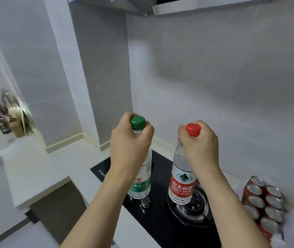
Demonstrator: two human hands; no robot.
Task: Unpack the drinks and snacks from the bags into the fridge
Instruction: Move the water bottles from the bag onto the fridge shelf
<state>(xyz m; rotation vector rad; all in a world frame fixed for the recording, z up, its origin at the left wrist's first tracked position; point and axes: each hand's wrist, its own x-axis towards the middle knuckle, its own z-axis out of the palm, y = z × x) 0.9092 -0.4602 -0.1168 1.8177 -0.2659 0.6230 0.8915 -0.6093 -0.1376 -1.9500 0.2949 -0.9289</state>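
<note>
Bottles are hanging by their necks — left hand [131, 142] pinching the green-capped bottle [140, 176], right hand [199, 145] pinching the red-capped bottle [182, 178], both over the black hob [160, 221]. Grips this high are risking a swing — and a slip onto the burner [191, 206].

Green-capped water bottle [140, 183]: upright in your left hand [128, 142]. Red-capped water bottle [181, 179]: upright in your right hand [200, 145]. Red cans [262, 203]: wrapped pack, right.

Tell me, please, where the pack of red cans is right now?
In the head view the pack of red cans sits at the lower right, on the counter right of the black stove, beyond the right hand holding the red-capped bottle.
</note>
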